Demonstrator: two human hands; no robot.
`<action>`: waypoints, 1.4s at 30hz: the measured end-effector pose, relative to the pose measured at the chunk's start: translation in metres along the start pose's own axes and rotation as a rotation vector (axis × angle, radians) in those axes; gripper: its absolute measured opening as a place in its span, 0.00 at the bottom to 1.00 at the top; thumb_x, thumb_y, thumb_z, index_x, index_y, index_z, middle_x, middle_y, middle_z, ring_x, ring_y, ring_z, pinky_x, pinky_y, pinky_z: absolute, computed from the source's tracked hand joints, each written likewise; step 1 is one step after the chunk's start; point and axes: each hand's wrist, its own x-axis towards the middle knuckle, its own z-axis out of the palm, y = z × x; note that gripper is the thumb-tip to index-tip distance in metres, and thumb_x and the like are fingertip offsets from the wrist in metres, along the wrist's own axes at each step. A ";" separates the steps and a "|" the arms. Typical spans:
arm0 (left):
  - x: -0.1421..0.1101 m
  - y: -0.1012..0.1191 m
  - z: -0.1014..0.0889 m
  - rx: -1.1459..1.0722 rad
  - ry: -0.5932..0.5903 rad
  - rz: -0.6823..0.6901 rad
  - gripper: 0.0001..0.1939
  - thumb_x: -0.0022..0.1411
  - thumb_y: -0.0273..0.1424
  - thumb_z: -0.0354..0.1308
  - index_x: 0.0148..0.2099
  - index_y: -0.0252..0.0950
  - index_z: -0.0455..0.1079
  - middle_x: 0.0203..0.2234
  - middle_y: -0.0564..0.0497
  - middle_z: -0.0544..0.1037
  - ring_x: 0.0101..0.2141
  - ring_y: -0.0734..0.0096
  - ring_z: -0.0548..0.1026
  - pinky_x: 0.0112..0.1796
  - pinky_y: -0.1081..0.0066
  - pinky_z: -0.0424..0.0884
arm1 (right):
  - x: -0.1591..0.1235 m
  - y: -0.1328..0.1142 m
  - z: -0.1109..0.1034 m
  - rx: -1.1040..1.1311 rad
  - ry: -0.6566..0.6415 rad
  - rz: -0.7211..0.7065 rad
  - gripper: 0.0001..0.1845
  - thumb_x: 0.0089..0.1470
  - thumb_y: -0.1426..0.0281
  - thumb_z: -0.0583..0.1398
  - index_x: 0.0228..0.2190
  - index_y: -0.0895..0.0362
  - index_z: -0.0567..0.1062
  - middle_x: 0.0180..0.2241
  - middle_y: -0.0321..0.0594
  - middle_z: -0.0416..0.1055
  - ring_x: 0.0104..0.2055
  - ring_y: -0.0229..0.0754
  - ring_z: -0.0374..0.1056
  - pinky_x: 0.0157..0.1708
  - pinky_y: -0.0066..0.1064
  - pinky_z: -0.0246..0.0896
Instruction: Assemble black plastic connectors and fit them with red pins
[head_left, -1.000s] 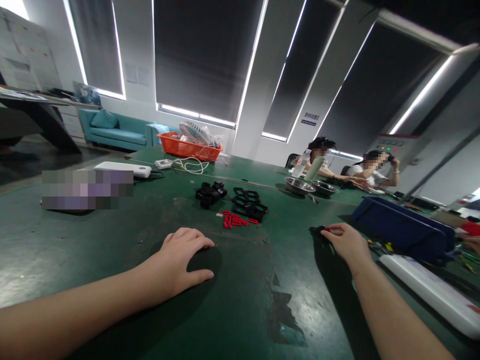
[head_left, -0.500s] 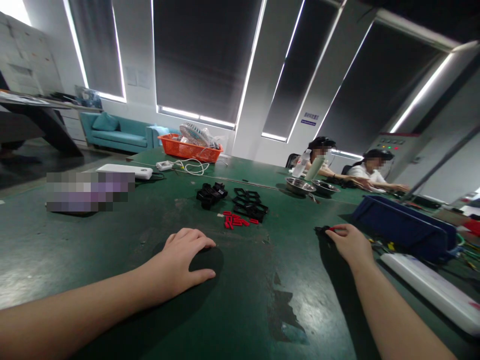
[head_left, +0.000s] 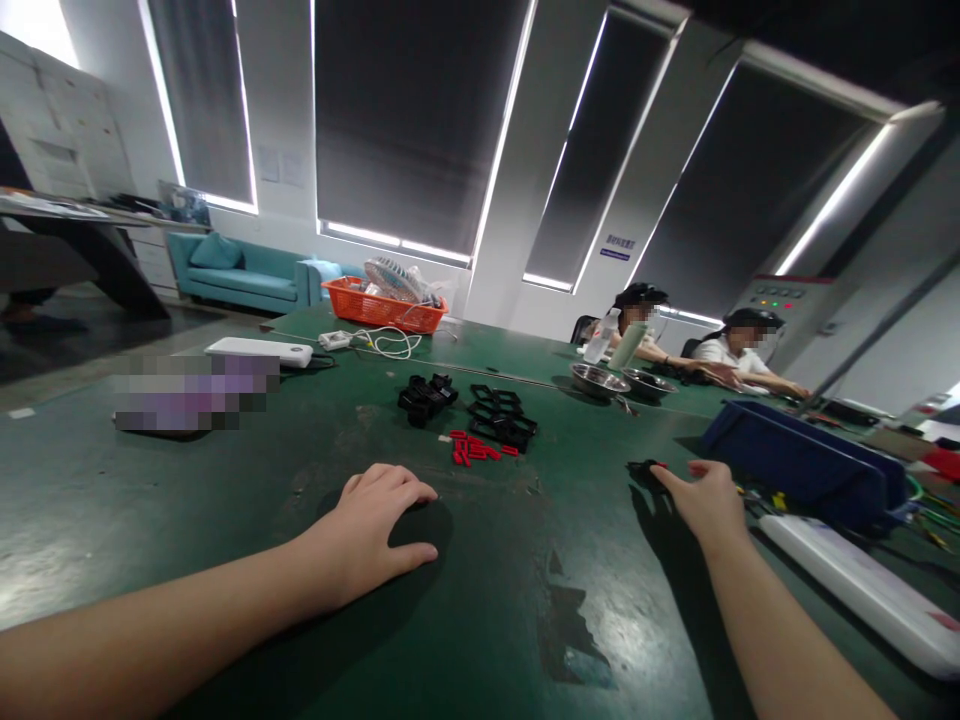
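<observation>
My left hand (head_left: 375, 525) lies palm down on the green table (head_left: 187, 500), fingers loosely apart and holding nothing. My right hand (head_left: 705, 500) rests further right with thumb and forefinger apart; the forefinger tip touches a small black part (head_left: 643, 470) that has a red piece on it and lies on the table. Between and beyond my hands are several small red pieces (head_left: 480, 450), a group of flat black frames (head_left: 501, 415) and a pile of black parts (head_left: 426, 393).
A blue bin (head_left: 802, 455) and a long white strip (head_left: 862, 590) lie right of my right hand. Two steel bowls (head_left: 600, 378), an orange basket (head_left: 382, 305) and a white box (head_left: 259, 350) stand farther back. Two people (head_left: 675, 335) sit at the far right.
My right hand's pinch on the small black part has loosened, with thumb and forefinger now apart. My left hand has stayed put. The view has shifted slightly.
</observation>
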 end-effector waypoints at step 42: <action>-0.002 0.009 -0.005 -0.059 0.050 0.027 0.21 0.56 0.36 0.62 0.52 0.37 0.71 0.49 0.44 0.74 0.53 0.47 0.65 0.52 0.49 0.62 | -0.092 -0.278 0.088 -0.100 -0.352 -0.929 0.17 0.62 0.65 0.59 0.50 0.57 0.70 0.51 0.45 0.69 0.47 0.46 0.70 0.45 0.44 0.69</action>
